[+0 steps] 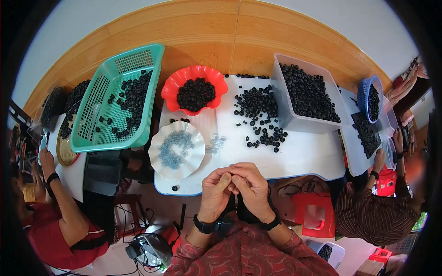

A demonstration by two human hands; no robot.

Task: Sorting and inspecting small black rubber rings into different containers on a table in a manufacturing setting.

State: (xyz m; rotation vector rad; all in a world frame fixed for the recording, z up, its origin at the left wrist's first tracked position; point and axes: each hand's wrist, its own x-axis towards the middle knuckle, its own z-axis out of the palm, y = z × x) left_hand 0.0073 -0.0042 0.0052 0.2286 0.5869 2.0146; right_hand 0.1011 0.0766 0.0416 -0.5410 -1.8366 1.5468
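**Two hands pinch together over the near edge of the table**

The left hand (pixel 215 187) and right hand (pixel 248 184) meet at the fingertips, just over the near edge of the white table (pixel 304 156). Both are curled tight, pinching something too small to see. Just past them, near the left corner, sits a white plate (pixel 159 138) of pale rings. Loose black rings (pixel 261 120) lie in the middle. Farther back stand a red bowl (pixel 171 89) and a clear tub (pixel 294 122), both full of black rings.

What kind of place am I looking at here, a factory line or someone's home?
Likely a small home workshop for hand assembly: a low white table, a clear bin and green basket of small black rings, and other people seated at side tables.
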